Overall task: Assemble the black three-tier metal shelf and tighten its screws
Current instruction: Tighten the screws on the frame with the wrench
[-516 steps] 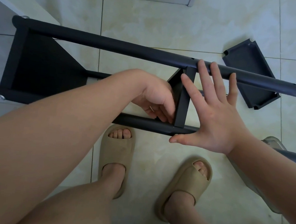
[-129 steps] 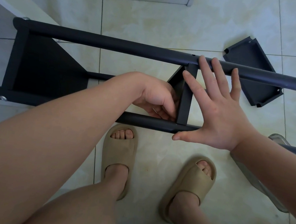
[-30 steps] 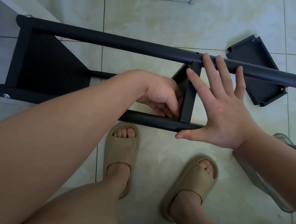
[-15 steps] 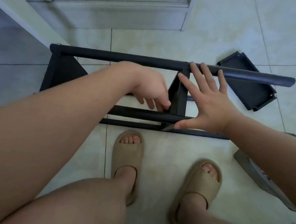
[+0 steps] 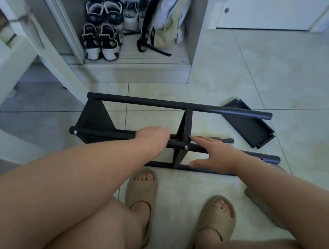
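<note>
The black shelf frame (image 5: 161, 104) lies on its side on the tiled floor. One tray (image 5: 94, 117) is fixed at its left end and a middle tray (image 5: 185, 124) stands between the poles. A silver screw (image 5: 186, 147) shows on the near pole at the middle tray. My left hand (image 5: 154, 137) lies over the near pole just left of that tray, with its fingers curled down out of sight. My right hand (image 5: 215, 153) reaches from the right, with straight fingers touching the middle tray and the thumb spread. A loose third tray (image 5: 247, 126) lies on the floor at the right.
An open cupboard at the back holds several shoes (image 5: 99, 37) and a bag (image 5: 165, 24). White furniture (image 5: 51, 57) stands close to the frame's left end. My feet in beige slippers (image 5: 142, 192) are just in front of the frame. A grey object (image 5: 253, 195) lies under my right arm.
The view has lifted and pulled back, so the cupboard now shows. My right hand has slid down from lying flat across the middle tray to touching its near end. My left hand stays beside the tray.
</note>
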`<state>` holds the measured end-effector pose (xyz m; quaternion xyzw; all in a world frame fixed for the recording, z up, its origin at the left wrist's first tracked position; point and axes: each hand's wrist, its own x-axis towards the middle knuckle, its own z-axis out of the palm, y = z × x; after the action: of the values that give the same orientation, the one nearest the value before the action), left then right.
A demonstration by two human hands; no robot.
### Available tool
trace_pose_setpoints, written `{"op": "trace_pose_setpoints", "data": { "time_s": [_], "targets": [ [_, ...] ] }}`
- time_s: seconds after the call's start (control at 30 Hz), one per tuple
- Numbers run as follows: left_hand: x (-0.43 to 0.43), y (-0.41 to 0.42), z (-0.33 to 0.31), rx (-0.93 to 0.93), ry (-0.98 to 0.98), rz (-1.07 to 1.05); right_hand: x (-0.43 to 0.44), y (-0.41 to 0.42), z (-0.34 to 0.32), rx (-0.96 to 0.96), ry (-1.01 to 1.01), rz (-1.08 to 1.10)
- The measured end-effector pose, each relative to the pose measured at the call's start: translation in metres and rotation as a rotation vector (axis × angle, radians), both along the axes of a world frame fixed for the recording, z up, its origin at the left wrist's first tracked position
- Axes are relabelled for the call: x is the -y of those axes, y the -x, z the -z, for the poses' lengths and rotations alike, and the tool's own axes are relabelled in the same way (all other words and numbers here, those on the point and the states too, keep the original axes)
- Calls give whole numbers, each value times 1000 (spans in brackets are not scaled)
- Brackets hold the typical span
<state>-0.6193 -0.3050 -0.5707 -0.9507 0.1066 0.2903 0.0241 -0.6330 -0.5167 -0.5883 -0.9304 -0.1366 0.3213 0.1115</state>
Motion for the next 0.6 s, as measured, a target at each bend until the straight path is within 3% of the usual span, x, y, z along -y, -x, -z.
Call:
{"op": "trace_pose_setpoints", "data": {
  "time_s": [0.1,0.33,0.6],
  "targets": [
    [-4,-1,-11,116,45,-27,6,6,-12,48,112,-3],
    [-25,-24,-1,307,175,-154,13,-5,-13,250,117,55],
    [-42,-111,43,442,193,-162,-8,-101,34,402,66,108]
  ]
}}
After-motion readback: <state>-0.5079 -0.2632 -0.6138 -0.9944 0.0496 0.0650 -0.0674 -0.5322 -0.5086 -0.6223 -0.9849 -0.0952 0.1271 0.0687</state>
